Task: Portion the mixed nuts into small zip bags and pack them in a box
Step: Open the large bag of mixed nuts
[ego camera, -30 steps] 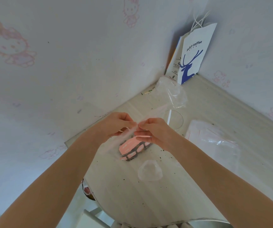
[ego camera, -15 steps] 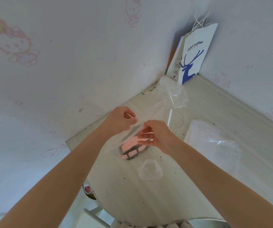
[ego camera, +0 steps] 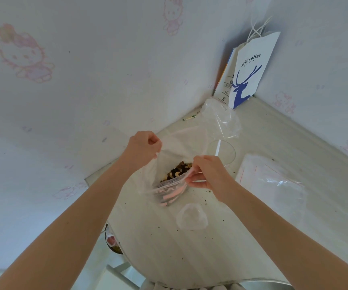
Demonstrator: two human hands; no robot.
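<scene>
— Since I'm pinching one lip of the nut bag (ego camera: pixel 168 191) in each grip, which one sits closer to the mixed nuts (ego camera: pixel 179 170)?
— The right grip (ego camera: pixel 207 174). The nuts lie just beside its fingers, inside the mouth. My left grip (ego camera: pixel 144 146) holds the far lip up toward the wall edge of the surface (ego camera: pixel 189 258), so the mouth gapes between them and the bag's length runs down toward me.
— Anything different from half a second back?
— Yes. The grips were nearly touching and the mouth was almost shut. Now they're apart and the nuts show. The small zip bags (ego camera: pixel 273 185) lie by the right edge.
</scene>
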